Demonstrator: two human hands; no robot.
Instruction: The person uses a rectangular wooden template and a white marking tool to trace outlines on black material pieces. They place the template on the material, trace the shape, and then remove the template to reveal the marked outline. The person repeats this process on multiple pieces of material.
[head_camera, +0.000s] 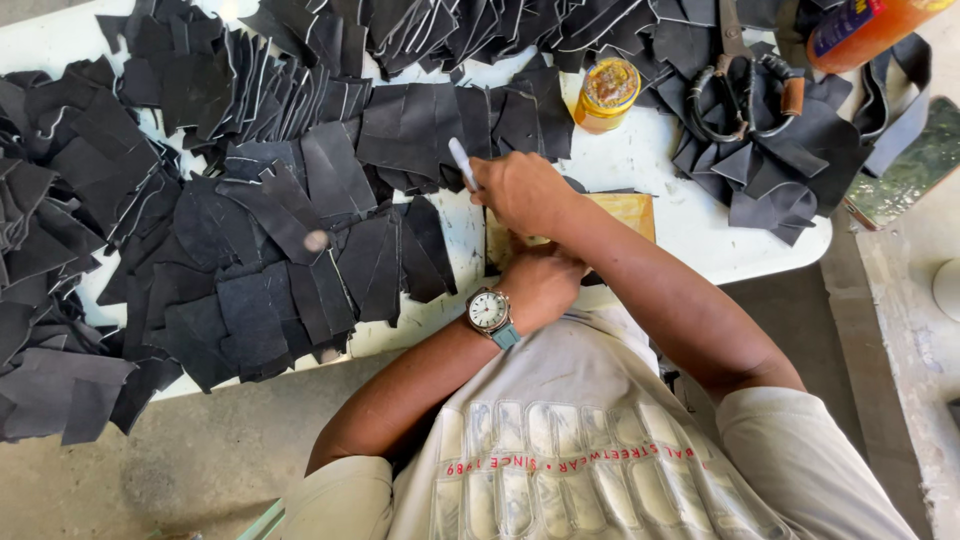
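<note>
My right hand (522, 190) grips a thin white pen-like tool (462, 163), its tip pointing up and left, over a yellowish board (630, 210) lying on the white table (640, 160). My left hand (545, 283), with a wristwatch (490, 311) on the wrist, presses down at the near edge of that board, just below the right hand. What lies under the hands on the board is hidden. Black cut leather pieces (330, 190) lie overlapping right beside the hands to the left.
Several dark leather pieces (90, 200) cover the left and back of the table. A small yellow open jar (607, 93) stands behind the hands. Large scissors (745, 90) rest on a leather pile at the back right, beside an orange bottle (870, 30). Concrete floor (200, 460) lies below.
</note>
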